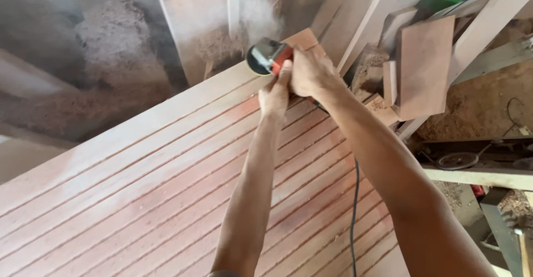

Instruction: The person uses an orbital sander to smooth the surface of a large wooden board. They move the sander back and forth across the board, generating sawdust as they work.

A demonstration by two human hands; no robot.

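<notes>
Grinder [267, 56], red and grey with a round disc guard, sat at the far end of the grooved wooden panel [139, 188], toward 12 o'clock from the frame centre. Its disc end pointed to about 10 o'clock; its body ran back toward 4 o'clock under the hands, so the long axis lay roughly 10-to-4, crossing the grooves at an angle. Panel's own long axis and grooves ran from 8 o'clock up to 2 o'clock.

Left hand [275, 94] was closed around the grinder's near side, thumb up against the red housing. Right hand [312, 72] was closed over the rear of the body, at 3 o'clock from the disc guard. Both arms were stretched out over the panel.

Black power cord [353, 216] trailed from under the right forearm down toward 6 o'clock across the panel.

Dust haze [250, 10] hung at 12 o'clock above the tool. Sawdust heap [111, 38] lay at 10 o'clock beyond the panel edge. Reddish board offcuts [425, 66] leaned at 2 o'clock, with pale planks [355, 16] stacked behind. Whether the disc touched the wood could not be told.
</notes>
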